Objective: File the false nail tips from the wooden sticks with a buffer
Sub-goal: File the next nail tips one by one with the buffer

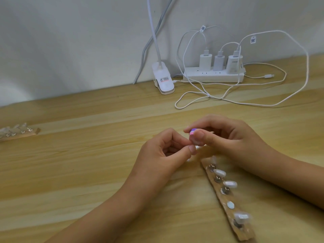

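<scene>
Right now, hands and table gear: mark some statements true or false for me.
1. The right hand grips the buffer. True.
2. The two wooden sticks lie side by side. False: the near stick lies by the right forearm, the far stick at the left edge.
3. Three chargers sit in the power strip. True.
4. The left hand lies flat and open. False: its thumb and forefinger pinch a nail tip at the buffer.

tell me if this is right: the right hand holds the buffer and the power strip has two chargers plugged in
No: the head view shows three chargers plugged into the power strip, not two. The right hand does hold the buffer.
</scene>
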The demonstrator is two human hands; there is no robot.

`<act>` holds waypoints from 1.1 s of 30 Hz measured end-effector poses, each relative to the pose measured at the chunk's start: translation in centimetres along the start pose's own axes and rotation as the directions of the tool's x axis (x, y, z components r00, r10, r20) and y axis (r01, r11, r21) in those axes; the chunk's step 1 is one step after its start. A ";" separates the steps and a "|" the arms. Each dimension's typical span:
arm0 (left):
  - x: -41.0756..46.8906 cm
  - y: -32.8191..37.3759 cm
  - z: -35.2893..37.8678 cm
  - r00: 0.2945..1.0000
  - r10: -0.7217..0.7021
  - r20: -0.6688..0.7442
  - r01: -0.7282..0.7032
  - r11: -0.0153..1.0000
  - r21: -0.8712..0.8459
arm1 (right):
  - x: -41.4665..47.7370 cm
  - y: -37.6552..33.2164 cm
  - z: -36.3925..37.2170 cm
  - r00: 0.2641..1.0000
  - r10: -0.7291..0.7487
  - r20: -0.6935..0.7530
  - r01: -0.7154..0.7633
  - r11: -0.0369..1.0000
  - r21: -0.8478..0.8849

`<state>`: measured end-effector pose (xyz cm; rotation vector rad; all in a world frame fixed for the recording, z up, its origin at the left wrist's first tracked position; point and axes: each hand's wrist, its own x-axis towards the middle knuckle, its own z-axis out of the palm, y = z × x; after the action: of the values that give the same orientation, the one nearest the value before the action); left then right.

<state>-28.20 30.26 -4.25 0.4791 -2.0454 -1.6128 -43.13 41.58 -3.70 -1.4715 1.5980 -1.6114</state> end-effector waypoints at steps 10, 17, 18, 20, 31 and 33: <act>0.0 0.1 0.0 1.000 -0.011 0.001 0.011 1.000 0.009 | -0.1 -0.1 0.0 0.992 -0.112 -0.051 0.109 0.993 -0.046; -0.1 0.2 0.0 1.000 -0.002 -0.011 0.002 1.000 -0.003 | 0.0 0.3 0.0 1.000 -0.014 0.000 0.014 0.999 -0.029; -0.1 0.2 0.0 1.000 -0.002 -0.011 0.002 1.000 0.000 | 0.0 0.3 0.0 1.000 0.015 0.013 -0.015 1.000 0.001; 0.0 0.1 0.1 1.000 -0.001 -0.015 0.001 1.000 0.006 | 0.0 0.3 0.0 1.000 0.021 0.004 -0.021 0.999 0.041; 0.0 0.0 0.0 1.000 0.016 -0.009 -0.016 1.000 0.000 | 0.0 0.2 0.0 0.998 0.058 0.017 -0.059 0.996 0.068; 0.0 0.0 0.0 1.000 0.021 -0.015 -0.021 1.000 -0.005 | 0.0 0.4 -0.1 0.998 0.055 -0.002 -0.055 0.997 0.061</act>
<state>-28.19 30.22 -4.23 0.4649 -2.0283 -1.5970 -43.36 41.52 -4.04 -1.3823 1.5640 -1.6179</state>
